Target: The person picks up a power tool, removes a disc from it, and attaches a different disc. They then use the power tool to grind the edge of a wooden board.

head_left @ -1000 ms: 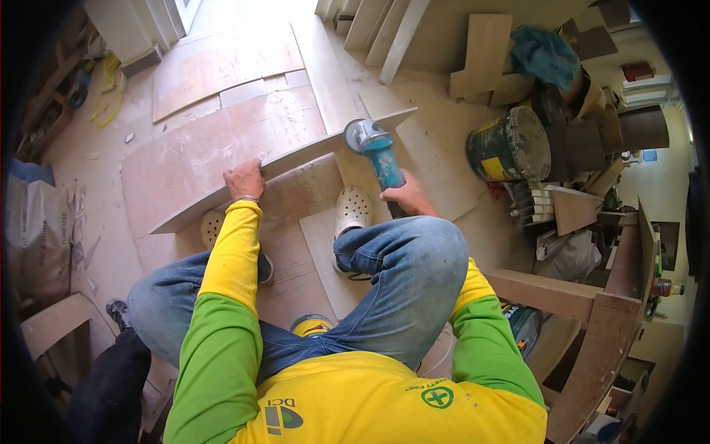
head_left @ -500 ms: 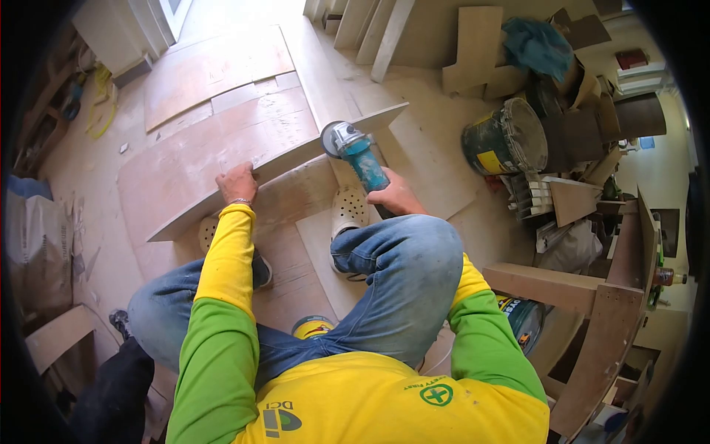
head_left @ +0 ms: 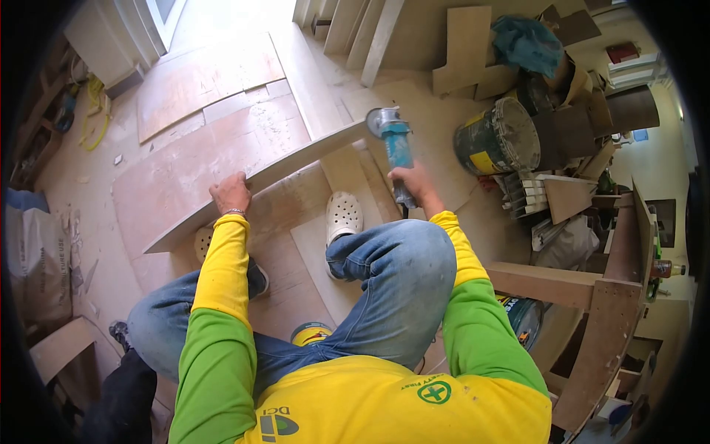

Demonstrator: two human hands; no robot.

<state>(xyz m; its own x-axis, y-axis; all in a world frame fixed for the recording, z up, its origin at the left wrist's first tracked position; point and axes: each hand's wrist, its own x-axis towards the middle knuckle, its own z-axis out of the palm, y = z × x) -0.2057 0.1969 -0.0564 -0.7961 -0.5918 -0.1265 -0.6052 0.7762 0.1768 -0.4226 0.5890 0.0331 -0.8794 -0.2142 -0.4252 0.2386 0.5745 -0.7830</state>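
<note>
A long narrow board (head_left: 299,159) stands on edge, slanting across the floor in front of my feet. My left hand (head_left: 231,194) is closed over its upper edge, left of the middle. My right hand (head_left: 417,183) wraps around the rear body of a teal angle grinder (head_left: 399,150). The grinder's round disc overlaps the far right end of the board's upper edge. Beneath the board are my feet in pale clogs (head_left: 344,214), with the left one mostly hidden.
Flat panels (head_left: 207,152) cover the floor ahead. At right stands a stained bucket (head_left: 497,138), beside cardboard and scrap pieces. A wooden frame (head_left: 543,285) is close to my right arm. Bags (head_left: 41,259) lie at far left, and another person's dark-clothed leg (head_left: 118,392) shows at lower left.
The grinder has moved right along the board's upper edge to its far end and turned more upright in view. My left hand keeps its hold on the board.
</note>
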